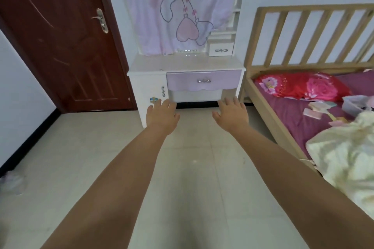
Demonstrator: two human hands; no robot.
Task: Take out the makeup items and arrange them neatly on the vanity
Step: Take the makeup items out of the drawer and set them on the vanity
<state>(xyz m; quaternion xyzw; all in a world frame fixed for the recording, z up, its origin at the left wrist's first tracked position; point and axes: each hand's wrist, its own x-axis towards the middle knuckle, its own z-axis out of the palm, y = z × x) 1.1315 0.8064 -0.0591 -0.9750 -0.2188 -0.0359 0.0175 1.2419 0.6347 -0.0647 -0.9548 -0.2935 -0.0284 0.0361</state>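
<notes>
Both yr hands, left hand [162, 114] & right hand [232, 114], reach out w/ fingers spread, holding nothing, toward the desk [182, 64] drawer [204, 81], shut – likely where makeup sits, none visible yet

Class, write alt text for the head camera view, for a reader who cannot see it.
Two bare arms reach forward over a tiled floor, left hand and right hand open and empty, toward a white vanity with its lilac drawer closed. A pink cartoon-rabbit cloth hangs above it; a brown door stands left, a wooden bed right.
</notes>
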